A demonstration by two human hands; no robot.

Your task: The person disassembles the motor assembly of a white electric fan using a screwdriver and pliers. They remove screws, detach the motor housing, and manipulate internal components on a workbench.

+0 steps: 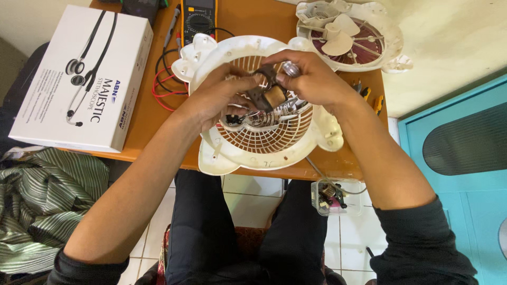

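Leftmost, a white box [79,79] lies on the orange table [248,16], with striped green cloth [42,206] below it. Next, your left hand [214,100] pinches the small fan motor [266,95] from its left side, over the white fan grille [264,142]. Your right hand [311,79] closes its fingers on the same motor from the right, so both hands hold it just above the grille. Behind sit a multimeter [198,18] and 1 more fan housing [351,34], and a clear parts tub [338,198] sits lower right
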